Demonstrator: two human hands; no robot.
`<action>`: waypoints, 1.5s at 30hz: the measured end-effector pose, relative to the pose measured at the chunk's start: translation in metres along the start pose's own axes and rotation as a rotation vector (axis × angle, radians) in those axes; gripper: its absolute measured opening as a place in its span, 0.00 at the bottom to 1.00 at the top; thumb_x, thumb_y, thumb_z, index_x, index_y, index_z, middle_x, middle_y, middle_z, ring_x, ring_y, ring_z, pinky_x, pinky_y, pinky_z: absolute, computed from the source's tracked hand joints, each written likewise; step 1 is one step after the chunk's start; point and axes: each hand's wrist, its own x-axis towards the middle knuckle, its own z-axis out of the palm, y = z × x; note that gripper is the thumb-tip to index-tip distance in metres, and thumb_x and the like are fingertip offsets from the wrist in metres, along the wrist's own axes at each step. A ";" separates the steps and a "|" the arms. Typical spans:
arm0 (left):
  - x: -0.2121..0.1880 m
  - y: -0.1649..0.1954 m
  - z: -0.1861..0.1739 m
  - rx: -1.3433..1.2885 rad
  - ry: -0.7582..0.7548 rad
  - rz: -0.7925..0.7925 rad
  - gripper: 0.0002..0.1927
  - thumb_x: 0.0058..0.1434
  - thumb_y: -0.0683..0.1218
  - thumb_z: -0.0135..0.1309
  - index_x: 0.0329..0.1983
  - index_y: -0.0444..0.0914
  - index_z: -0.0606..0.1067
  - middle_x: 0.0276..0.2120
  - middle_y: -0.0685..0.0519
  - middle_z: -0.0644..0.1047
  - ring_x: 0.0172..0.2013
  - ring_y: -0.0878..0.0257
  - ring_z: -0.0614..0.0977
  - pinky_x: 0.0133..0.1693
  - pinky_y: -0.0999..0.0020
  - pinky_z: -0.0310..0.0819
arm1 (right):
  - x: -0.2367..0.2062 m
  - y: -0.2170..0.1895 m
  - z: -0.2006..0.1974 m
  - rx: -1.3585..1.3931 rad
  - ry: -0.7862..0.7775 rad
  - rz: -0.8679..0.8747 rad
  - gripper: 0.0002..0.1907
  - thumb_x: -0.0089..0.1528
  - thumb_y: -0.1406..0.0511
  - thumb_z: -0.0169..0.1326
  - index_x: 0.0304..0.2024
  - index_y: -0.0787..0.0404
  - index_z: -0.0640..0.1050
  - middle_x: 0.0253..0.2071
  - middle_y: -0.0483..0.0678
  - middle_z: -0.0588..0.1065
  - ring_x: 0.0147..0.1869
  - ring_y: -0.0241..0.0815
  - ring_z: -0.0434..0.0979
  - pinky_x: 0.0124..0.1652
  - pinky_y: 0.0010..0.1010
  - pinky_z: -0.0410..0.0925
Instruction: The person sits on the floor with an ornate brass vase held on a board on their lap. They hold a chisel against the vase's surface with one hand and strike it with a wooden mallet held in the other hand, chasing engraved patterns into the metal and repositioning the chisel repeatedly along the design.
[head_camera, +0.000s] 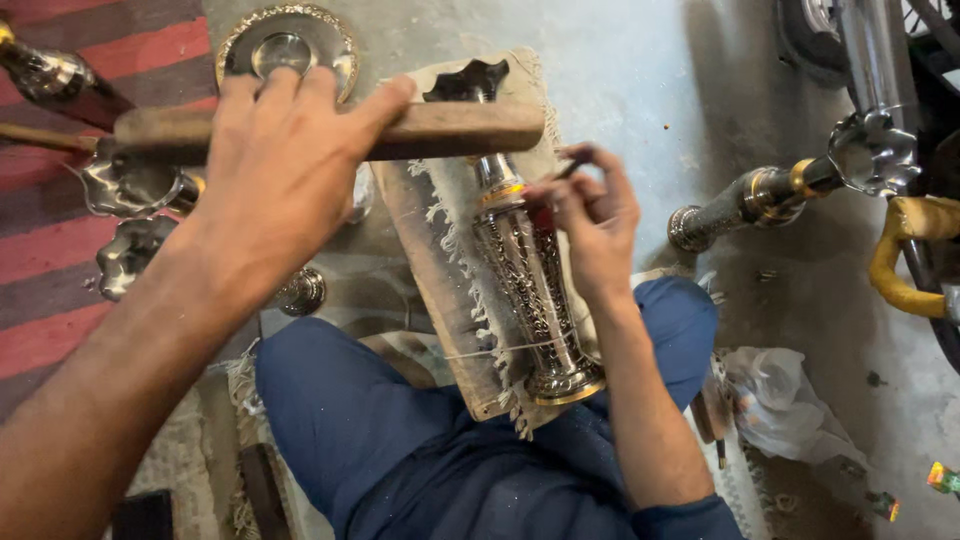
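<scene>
An engraved silver-coloured metal vase (525, 280) with a brass band and a fluted mouth lies lengthwise on a cloth-covered wooden board (425, 260). The board rests on my lap, in blue trousers (400, 440). My right hand (595, 225) pinches a thin dark punch (575, 163), its tip close to the vase's neck. My left hand (280, 165) is raised over the board and grips a wooden bat (450, 130) that lies crosswise above the vase's mouth.
A round metal dish (288, 45) lies on the grey floor ahead. Several similar metal vases (130, 185) stand on a red striped mat (50, 290) to the left. Another vase (760, 195) lies on the right near a yellow-wrapped bar (900, 265) and a crumpled plastic bag (780, 395).
</scene>
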 end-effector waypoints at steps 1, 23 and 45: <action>-0.006 -0.003 -0.001 -0.101 -0.023 -0.041 0.34 0.59 0.37 0.57 0.69 0.47 0.66 0.42 0.42 0.77 0.46 0.42 0.79 0.47 0.45 0.71 | 0.002 -0.002 -0.002 0.062 0.039 0.005 0.18 0.72 0.72 0.53 0.63 0.62 0.68 0.43 0.51 0.81 0.50 0.41 0.85 0.47 0.30 0.79; -0.063 0.000 0.039 -0.550 0.009 -0.127 0.41 0.55 0.37 0.58 0.72 0.44 0.59 0.36 0.39 0.74 0.38 0.38 0.78 0.40 0.43 0.71 | -0.020 0.002 0.030 -0.397 -0.082 -0.241 0.21 0.73 0.79 0.53 0.66 0.65 0.65 0.48 0.55 0.80 0.53 0.41 0.83 0.54 0.30 0.78; -0.034 -0.006 0.024 -0.168 0.197 0.053 0.36 0.58 0.39 0.58 0.71 0.45 0.65 0.40 0.44 0.75 0.44 0.46 0.80 0.49 0.46 0.69 | -0.020 0.001 0.033 -0.375 -0.056 -0.203 0.20 0.70 0.78 0.55 0.64 0.68 0.67 0.45 0.56 0.81 0.49 0.40 0.84 0.50 0.29 0.79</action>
